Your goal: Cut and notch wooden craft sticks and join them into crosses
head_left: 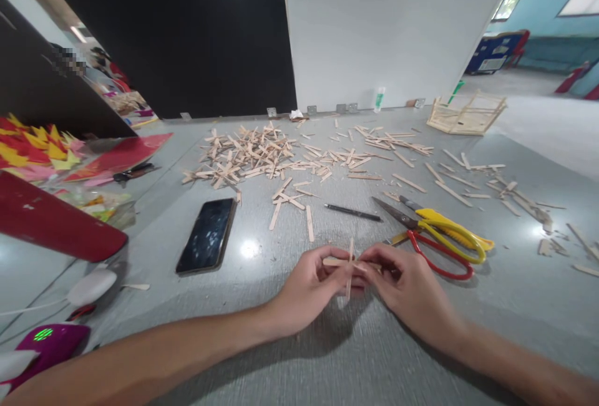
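Near the front middle of the table, my left hand (318,278) and my right hand (395,275) meet with fingers closed around small wooden craft sticks (350,253). One stick stands nearly upright, crossing another that lies sideways between the fingers. Fingertips of both hands touch at the crossing, so I cannot tell whether the sticks are joined. Just beyond lie two loose craft sticks (309,224) and a black pen (353,212). Scissors (444,237) with red and yellow handles rest beside my right hand, over a yellow cutter knife (484,243).
A pile of craft sticks (248,153) covers the table's back middle, with more scattered rightward. A phone (206,236) lies left of my hands. A red cylinder (56,216), a white mouse-like object (92,285) and a stick frame (468,114) stand farther out. Panels (397,25) rise behind.
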`<action>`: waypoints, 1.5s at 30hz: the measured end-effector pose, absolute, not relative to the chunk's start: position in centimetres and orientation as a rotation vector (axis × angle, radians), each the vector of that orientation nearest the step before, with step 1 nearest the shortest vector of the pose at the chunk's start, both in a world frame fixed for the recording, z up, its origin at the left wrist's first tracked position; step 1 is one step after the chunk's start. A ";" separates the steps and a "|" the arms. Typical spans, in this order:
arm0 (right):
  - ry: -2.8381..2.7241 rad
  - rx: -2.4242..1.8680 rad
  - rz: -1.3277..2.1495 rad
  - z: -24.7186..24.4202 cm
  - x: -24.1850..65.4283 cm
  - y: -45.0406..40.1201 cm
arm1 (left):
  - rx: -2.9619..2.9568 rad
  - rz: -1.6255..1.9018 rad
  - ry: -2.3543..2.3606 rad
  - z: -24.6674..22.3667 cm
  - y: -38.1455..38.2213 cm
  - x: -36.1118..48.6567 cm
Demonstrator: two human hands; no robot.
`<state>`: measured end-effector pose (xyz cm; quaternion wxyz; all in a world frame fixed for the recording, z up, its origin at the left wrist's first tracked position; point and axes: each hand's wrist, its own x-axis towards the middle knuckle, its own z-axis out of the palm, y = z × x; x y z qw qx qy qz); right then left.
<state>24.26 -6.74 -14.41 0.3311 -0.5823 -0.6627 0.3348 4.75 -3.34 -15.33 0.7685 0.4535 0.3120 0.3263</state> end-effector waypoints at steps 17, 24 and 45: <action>-1.306 -1.429 1.557 -13.9 25.0 -5.7 | 0.991 0.740 0.638 -15.3 -3.7 5.2; -1.438 -1.478 1.255 -14.5 24.5 -5.9 | 0.938 0.740 0.665 -16.0 -3.7 5.1; -1.765 -1.420 0.895 -14.7 24.8 -6.0 | 0.844 0.771 0.599 -16.3 -3.6 5.4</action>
